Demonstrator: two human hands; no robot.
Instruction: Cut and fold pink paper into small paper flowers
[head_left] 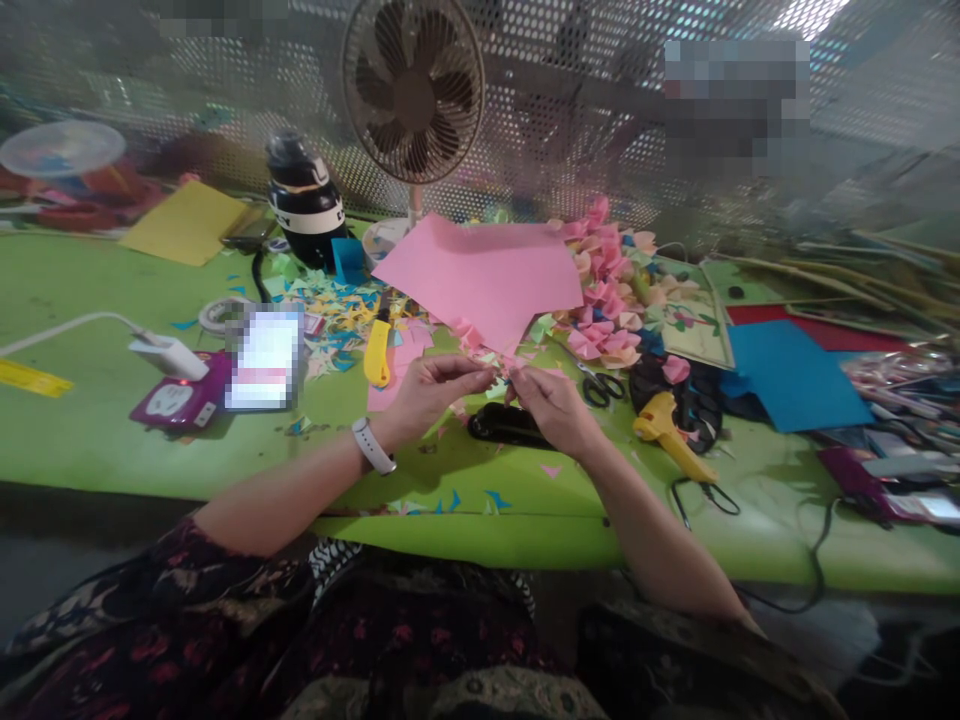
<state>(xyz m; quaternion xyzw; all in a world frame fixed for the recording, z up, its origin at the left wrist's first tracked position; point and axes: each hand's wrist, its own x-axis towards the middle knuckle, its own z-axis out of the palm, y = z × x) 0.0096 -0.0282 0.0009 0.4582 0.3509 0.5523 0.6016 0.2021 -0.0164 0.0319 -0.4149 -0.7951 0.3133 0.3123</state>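
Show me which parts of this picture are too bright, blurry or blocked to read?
Head view, left: the phone screen glows almost white, pixelated along its edges; head view, far right: the clutter looks smeared; head view, centre: anything between the fingers is too small and soft to identify.

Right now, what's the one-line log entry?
Left hand: pinched; right hand: pinched, close to left; anything held: too small to tell; yellow glue gun: right of hands; pink sheet: beyond.
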